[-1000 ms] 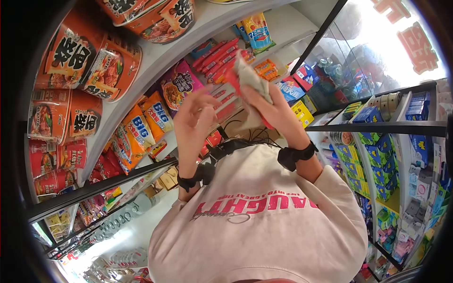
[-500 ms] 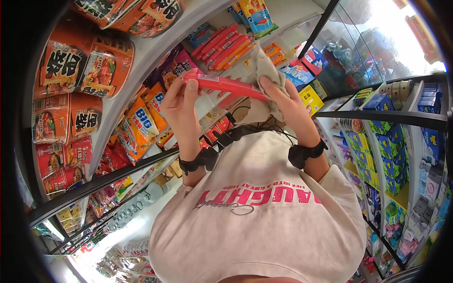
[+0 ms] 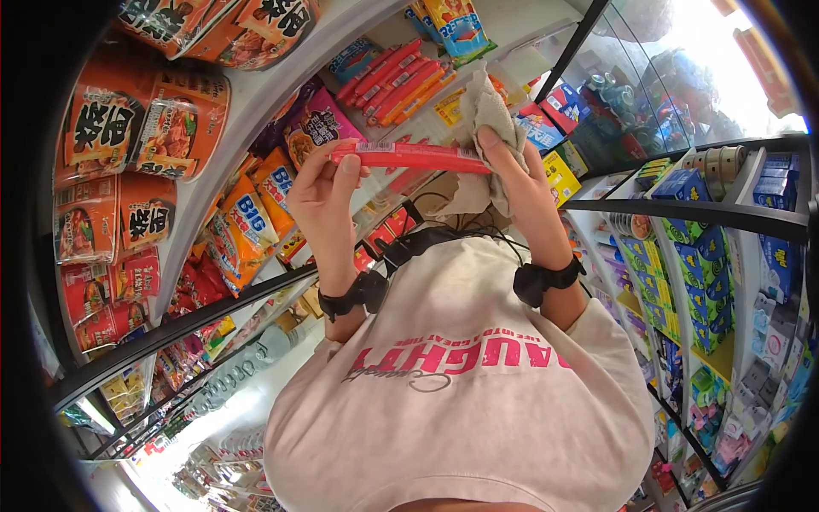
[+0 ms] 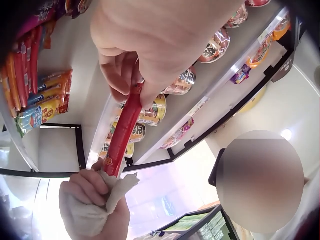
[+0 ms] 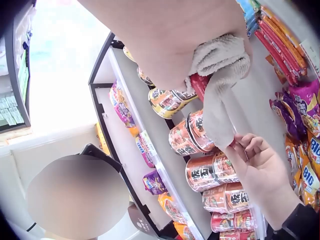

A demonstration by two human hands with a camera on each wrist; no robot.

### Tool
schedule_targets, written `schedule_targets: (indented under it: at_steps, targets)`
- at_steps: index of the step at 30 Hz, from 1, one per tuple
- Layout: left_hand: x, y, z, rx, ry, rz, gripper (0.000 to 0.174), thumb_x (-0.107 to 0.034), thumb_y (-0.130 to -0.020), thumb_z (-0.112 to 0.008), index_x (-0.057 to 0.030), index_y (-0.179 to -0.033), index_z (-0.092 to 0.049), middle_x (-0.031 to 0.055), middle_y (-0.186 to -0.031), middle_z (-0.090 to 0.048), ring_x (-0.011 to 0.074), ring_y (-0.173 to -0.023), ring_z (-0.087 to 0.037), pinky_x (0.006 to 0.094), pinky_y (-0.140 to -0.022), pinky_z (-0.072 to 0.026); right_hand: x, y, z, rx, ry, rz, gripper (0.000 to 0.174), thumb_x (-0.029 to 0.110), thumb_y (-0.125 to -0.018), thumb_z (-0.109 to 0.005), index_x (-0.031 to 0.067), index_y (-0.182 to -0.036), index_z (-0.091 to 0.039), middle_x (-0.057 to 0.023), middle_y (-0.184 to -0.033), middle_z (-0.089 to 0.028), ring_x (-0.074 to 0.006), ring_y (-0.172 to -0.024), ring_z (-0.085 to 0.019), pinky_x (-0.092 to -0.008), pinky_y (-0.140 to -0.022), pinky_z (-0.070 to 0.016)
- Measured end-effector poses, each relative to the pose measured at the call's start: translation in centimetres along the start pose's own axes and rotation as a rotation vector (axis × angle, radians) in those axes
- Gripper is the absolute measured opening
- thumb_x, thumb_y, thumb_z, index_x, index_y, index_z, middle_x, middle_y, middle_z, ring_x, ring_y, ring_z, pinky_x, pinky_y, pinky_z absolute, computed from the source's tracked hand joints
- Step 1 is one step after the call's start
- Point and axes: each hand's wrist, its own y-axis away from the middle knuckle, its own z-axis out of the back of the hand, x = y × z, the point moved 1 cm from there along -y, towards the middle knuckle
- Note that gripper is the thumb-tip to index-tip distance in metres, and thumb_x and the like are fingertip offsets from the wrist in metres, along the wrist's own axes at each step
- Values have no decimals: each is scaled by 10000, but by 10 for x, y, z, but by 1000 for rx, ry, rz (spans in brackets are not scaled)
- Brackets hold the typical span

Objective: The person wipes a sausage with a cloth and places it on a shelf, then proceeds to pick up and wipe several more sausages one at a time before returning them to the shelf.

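A long red-wrapped sausage [image 3: 414, 157] lies level between my two hands in the head view. My left hand [image 3: 324, 205] pinches its left end between thumb and fingers. At the other end my right hand [image 3: 522, 179] grips a pale grey cloth [image 3: 488, 101], which is folded around the sausage's tip. Part of the cloth hangs down below that hand. From the left wrist, the sausage [image 4: 122, 132] slants down from my pinching fingers to the cloth [image 4: 85, 215]. In the right wrist view the cloth [image 5: 220, 100] covers most of the sausage.
On the shelf behind lie a stack of red sausages [image 3: 401, 81], a purple snack bag [image 3: 320, 128] and orange bags [image 3: 235, 235]. Instant noodle tubs [image 3: 107, 119] line the left shelf. A black shelf edge [image 3: 699, 213] and boxed goods [image 3: 704, 282] are at right.
One second ago my left hand was apart from the sausage, its fingers blurred. It then took the sausage's left end, and both hands now hold it stretched level between them.
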Motion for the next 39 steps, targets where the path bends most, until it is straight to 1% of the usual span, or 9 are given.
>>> schedule_targets:
  at_steps: [5,8,11,16,19,25,28,35,39]
  targets:
    - [2,1,1,27,-15,5,217,-92,-968,-704,34,-1144,-686,49,-949,-691,105,-831,-619,248,-750,-470,-4,-5,3,-26,33,16,312,347,-1015,-662,46,-1096,-677,75,-892,-598,-16,-799,-524,-211,-695,-441]
    - [3,1,4,194,-118,67,154,-69,-949,-720,11,-1076,-686,30,-938,-686,103,-824,-626,251,-738,-485,-5,-14,13,-63,298,158,284,285,-1019,-645,5,-1050,-685,73,-822,-591,-14,-734,-496,-219,-649,-430]
    - [11,0,0,374,-451,50,151,-61,-910,-756,-3,-1028,-681,22,-938,-682,96,-802,-635,256,-722,-501,-14,-33,32,-147,460,179,272,243,-1015,-634,-26,-1020,-678,55,-763,-568,-32,-709,-476,-241,-620,-415]
    - [32,4,-20,364,-675,-1,236,-78,-857,-793,12,-1052,-697,85,-953,-689,136,-802,-659,276,-731,-524,-51,-71,54,-273,592,368,277,254,-1014,-639,-22,-1032,-645,-31,-766,-617,-97,-712,-533,-297,-642,-453]
    - [36,-3,-23,398,-787,-97,262,-95,-861,-784,12,-1090,-716,122,-965,-692,183,-788,-668,291,-732,-530,-61,-87,52,-203,592,293,292,251,-1003,-654,-18,-1110,-611,-67,-818,-647,-132,-723,-586,-313,-669,-479]
    - [58,-35,-10,277,-755,-194,255,-120,-878,-766,2,-1101,-740,143,-931,-687,251,-749,-671,322,-695,-526,-54,-114,9,-241,736,642,328,180,-983,-640,-32,-1221,-564,-210,-1027,-672,-377,-936,-666,-408,-818,-511]
    - [59,-56,-5,200,-821,-269,239,-127,-882,-764,8,-1078,-745,156,-881,-676,264,-719,-667,329,-672,-520,-72,-145,8,-230,834,894,364,131,-963,-624,-34,-1278,-550,-264,-1129,-645,-465,-1057,-620,-450,-893,-506]
    - [81,-93,-1,21,-957,-380,280,-179,-900,-740,-13,-1126,-737,154,-888,-654,317,-726,-644,399,-691,-523,-58,-164,7,-210,761,736,453,13,-902,-591,-3,-1349,-525,-276,-1285,-587,-456,-1205,-556,-472,-1015,-463]
    - [117,-106,-4,16,-1070,-491,245,-151,-864,-750,-31,-1078,-751,135,-965,-617,333,-888,-615,441,-791,-514,-76,-180,-4,-23,1008,951,504,-19,-823,-638,-2,-1318,-543,-206,-1350,-562,-416,-1282,-513,-459,-1077,-430]
